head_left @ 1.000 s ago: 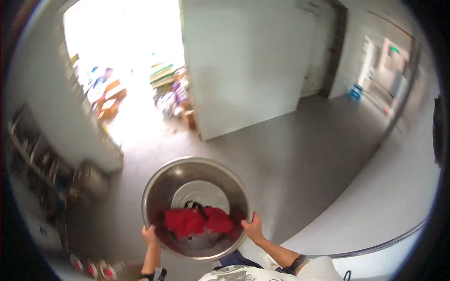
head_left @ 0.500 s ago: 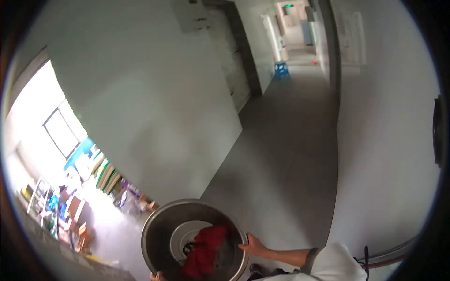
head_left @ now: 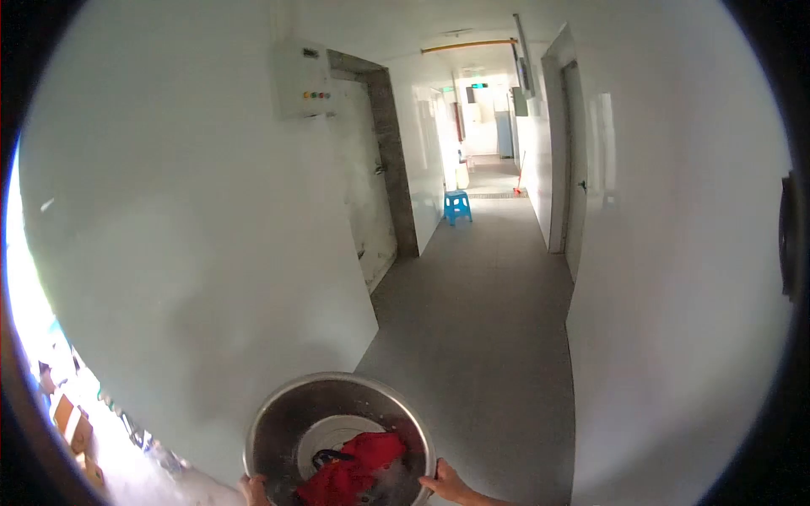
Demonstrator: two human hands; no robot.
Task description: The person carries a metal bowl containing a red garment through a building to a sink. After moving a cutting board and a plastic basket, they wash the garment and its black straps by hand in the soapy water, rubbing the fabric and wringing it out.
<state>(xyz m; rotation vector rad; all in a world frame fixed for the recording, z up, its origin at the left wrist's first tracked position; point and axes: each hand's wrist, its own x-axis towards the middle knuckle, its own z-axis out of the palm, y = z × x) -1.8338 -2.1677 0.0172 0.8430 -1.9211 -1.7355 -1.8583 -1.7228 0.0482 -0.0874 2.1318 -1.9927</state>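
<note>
A large round metal basin (head_left: 278, 422) is held out in front of me at the bottom of the head view. My left hand (head_left: 254, 489) grips its near left rim, partly cut off by the frame edge. On the right side of the rim, my right hand (head_left: 445, 482) is closed with the thumb over the edge. Inside the basin lies a crumpled red cloth (head_left: 359, 465), with a dark strap or cord (head_left: 327, 456) beside it. Part of a pale round base (head_left: 325, 434) shows around the cloth.
A grey-floored corridor (head_left: 481, 312) runs ahead between white walls. A blue plastic stool (head_left: 457, 207) stands by its left wall. Doors line the left (head_left: 363, 169) and right (head_left: 574, 177). A control box (head_left: 305, 80) hangs at upper left; cardboard boxes (head_left: 72, 422) lie in the bright opening at left.
My view has swung to the left wall's end and lifted, so more corridor shows and the side room has slid out leftward. The basin stays in both hands.
</note>
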